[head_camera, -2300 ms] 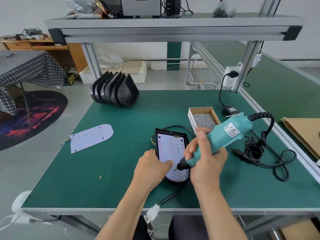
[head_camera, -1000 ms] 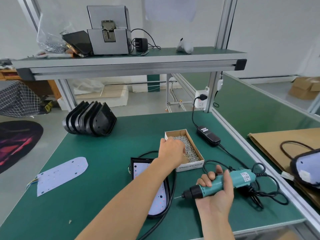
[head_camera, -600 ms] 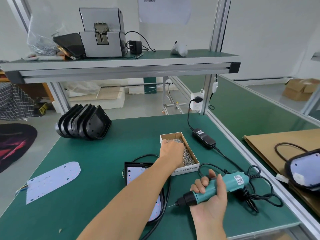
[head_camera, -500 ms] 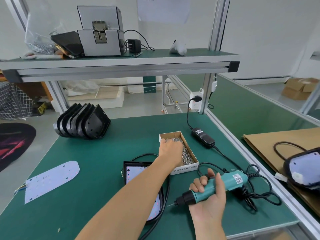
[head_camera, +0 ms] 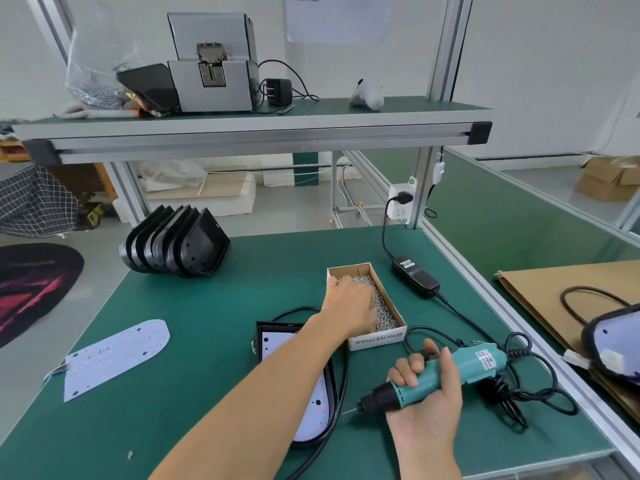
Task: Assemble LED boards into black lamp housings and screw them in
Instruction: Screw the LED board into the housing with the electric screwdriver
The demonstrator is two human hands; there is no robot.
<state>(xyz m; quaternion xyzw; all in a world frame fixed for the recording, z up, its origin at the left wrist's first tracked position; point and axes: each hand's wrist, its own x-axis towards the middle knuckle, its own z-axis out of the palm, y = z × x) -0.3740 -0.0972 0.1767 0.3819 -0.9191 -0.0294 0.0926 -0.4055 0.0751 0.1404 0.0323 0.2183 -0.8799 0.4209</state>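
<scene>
Over the screw box [head_camera: 375, 337], left hand [head_camera: 349, 306], fingers hidden; right hand [head_camera: 427, 400] fingers around screwdriver [head_camera: 450, 374].

Bright, even light, soft shadows; wide-angle bending at edges.

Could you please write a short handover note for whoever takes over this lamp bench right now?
Left hand: reaching into the screw box, fingers down among the screws; whether it has one is hidden.
Right hand: grips the electric screwdriver just above the table, bit pointing left.
In work: black housing with an LED board seated in it, between the arms, partly hidden by the left forearm.
Waiting: a loose LED board at the left and a stack of empty housings at the back.
Left: drive the screws here, then assemble the rest.
</scene>
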